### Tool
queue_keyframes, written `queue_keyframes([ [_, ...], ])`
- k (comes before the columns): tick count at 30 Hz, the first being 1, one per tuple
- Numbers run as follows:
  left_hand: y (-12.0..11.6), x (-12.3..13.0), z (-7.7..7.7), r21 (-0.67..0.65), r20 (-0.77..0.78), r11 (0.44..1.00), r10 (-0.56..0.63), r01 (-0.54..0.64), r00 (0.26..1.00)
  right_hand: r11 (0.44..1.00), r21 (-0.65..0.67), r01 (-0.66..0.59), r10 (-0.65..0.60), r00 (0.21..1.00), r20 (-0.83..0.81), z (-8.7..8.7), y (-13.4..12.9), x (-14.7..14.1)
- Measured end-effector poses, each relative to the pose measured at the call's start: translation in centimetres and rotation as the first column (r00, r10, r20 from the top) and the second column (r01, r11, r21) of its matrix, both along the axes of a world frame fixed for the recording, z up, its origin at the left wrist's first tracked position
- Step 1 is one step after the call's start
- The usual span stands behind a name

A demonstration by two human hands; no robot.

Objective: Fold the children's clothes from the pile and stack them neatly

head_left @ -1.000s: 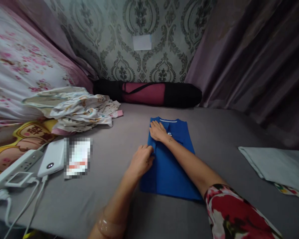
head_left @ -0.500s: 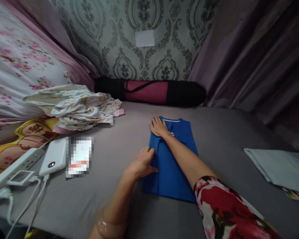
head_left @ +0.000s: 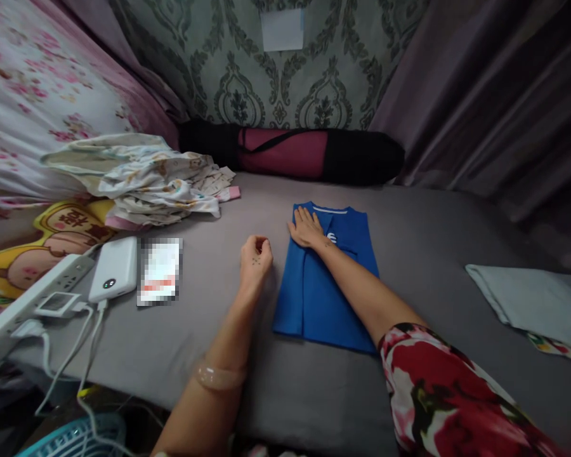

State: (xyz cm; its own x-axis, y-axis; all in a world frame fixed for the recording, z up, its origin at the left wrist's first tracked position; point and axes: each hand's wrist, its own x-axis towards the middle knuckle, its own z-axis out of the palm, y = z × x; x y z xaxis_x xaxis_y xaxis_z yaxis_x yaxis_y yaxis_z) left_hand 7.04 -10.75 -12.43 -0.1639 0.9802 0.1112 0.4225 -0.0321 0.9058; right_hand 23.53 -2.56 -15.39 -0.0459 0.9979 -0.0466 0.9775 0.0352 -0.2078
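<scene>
Blue shirt (head_left: 326,304): partly folded on gray sheet (head_left: 433,254), black-and-maroon bag (head_left: 285,157) toward its 12 o'clock | right hand (head_left: 307,228): spread flat at shirt's 11 o'clock | left hand (head_left: 255,257): curled closed, off shirt's 9 o'clock edge

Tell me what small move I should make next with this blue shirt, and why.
Perhaps press your left hand onto the lower end of the folded strip on the blue shirt: your right hand lies flat near the collar, while the left is curled beside the shirt, so neither covers that end.
</scene>
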Motion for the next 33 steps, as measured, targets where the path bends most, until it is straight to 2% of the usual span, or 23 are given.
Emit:
queue_keyframes([
  [5, 0.7, -0.8, -1.1, -0.036, 0.014, 0.998, 0.046, -0.045, 0.999, 1.000, -0.010, -0.026, 0.026, 0.999, -0.020, 0.9, -0.2, 0.2],
  [9, 1.4, -1.3, -1.7, -0.095, 0.065, 0.990, 0.108, -0.102, 0.992, 0.997, -0.004, -0.074, 0.074, 0.997, -0.017, 1.7, -2.5, -0.8],
  [14, 1.7, -1.5, -2.0, -0.088, 0.117, 0.988, 0.138, -0.128, 0.984, 0.999, -0.008, -0.032, 0.032, 0.999, -0.017, 0.7, -5.9, -2.6],
  [18, 1.6, -1.5, -2.2, -0.095, 0.115, 0.989, 0.128, -0.117, 0.985, 0.999, 0.034, -0.025, 0.025, 1.000, 0.000, -0.1, -6.3, -2.9],
  [23, 1.5, -1.7, -2.0, -0.138, 0.102, 0.982, 0.140, -0.126, 0.985, 0.999, 0.006, -0.039, 0.039, 0.999, -0.021, 0.9, -6.7, -2.7],
  [26, 1.5, -1.8, -1.9, -0.140, 0.113, 0.981, 0.148, -0.132, 0.982, 0.998, -0.028, -0.062, 0.061, 0.997, -0.038, 1.7, -9.2, -3.5],
  [28, 1.5, -1.8, -1.9, -0.141, 0.132, 0.982, 0.144, -0.125, 0.981, 0.994, -0.006, -0.106, 0.105, 0.993, -0.046, 1.9, -11.4, -4.3],
  [31, 1.4, -1.7, -1.9, -0.135, 0.152, 0.985, 0.127, -0.106, 0.980, 0.990, -0.009, -0.141, 0.140, 0.989, -0.049, 1.5, -13.9, -5.2],
  [33, 1.3, -1.7, -1.9, -0.132, 0.155, 0.987, 0.113, -0.093, 0.981, 0.991, -0.016, -0.133, 0.132, 0.990, -0.051, 1.1, -14.3, -5.5],
])
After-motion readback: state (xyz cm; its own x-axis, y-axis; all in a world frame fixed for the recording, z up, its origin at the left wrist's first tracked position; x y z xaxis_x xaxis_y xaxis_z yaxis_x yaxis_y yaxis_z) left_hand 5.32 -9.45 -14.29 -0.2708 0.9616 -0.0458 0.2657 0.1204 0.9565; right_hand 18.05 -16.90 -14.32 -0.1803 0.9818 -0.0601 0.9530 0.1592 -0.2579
